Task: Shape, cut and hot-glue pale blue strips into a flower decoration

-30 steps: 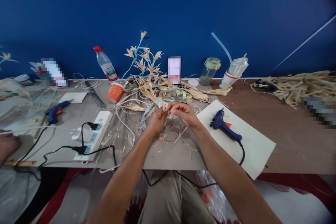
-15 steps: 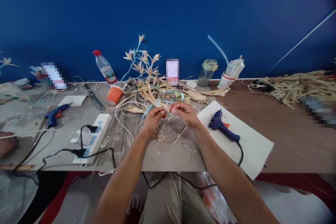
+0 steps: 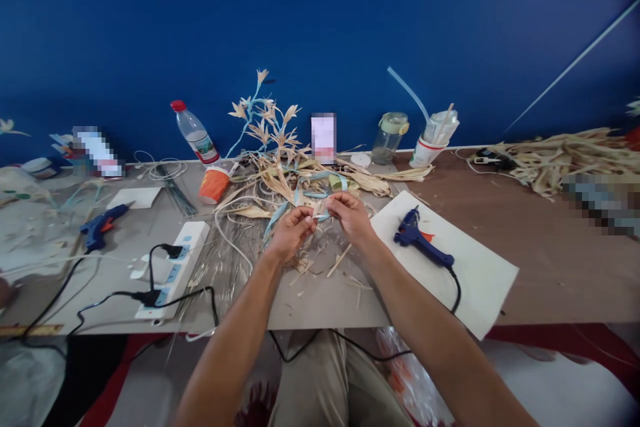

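Note:
Between my two hands is a small pale piece of dried husk (image 3: 321, 209), pinched from both sides. My left hand (image 3: 294, 232) has its fingers closed on the piece's left end. My right hand (image 3: 350, 215) pinches the right end between thumb and forefinger. Just behind the hands lies a heap of dried husks (image 3: 280, 177) with blue ribbon strips. A branch of husk flowers with blue-wrapped stems (image 3: 250, 113) rises from the heap. Husk scraps (image 3: 305, 267) lie on the table under my hands.
At right, a blue glue gun (image 3: 425, 240) rests on a white board (image 3: 480, 287). A power strip (image 3: 173, 273), another glue gun (image 3: 103, 227), an orange cup (image 3: 214, 185) and a bottle (image 3: 197, 137) are at left. Behind stand a phone (image 3: 324, 139) and a jar (image 3: 387, 140).
My hands are slightly farther apart, and more of the pale piece shows between them. The whole view has shifted a little. Another person's hand at the far left is now mostly out of view.

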### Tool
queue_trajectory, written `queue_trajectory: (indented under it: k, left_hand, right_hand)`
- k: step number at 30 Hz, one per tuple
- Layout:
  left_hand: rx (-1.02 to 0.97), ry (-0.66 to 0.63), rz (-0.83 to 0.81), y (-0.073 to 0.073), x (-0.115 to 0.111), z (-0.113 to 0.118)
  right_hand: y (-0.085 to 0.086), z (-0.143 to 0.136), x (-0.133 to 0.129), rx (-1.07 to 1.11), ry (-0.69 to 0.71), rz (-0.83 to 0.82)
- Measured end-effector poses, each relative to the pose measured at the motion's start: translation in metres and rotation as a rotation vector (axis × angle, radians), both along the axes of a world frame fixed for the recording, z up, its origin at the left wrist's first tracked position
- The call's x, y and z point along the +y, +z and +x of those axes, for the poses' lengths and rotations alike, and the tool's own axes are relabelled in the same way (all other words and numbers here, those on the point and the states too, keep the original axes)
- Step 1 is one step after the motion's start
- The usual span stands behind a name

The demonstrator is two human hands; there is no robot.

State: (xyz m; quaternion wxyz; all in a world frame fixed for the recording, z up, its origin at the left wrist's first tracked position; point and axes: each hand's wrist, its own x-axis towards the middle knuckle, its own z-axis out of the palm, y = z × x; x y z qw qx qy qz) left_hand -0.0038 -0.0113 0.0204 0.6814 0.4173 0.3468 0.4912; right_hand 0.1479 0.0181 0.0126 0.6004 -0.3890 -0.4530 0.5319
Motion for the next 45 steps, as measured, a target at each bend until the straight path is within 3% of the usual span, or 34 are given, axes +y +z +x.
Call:
queue_trajectory:
  k: [35,45]
  left_hand:
    - [-0.119,0.086,-0.014,-0.010,0.007,0.004]
    - [-0.119,0.106,0.001,-0.013,0.009,0.003]
  right_hand:
    - [0.006,-0.022,-0.013,0.194,-0.020,-0.069]
    - [0.011,-0.021,-0.016,0.277,0.078,-0.137]
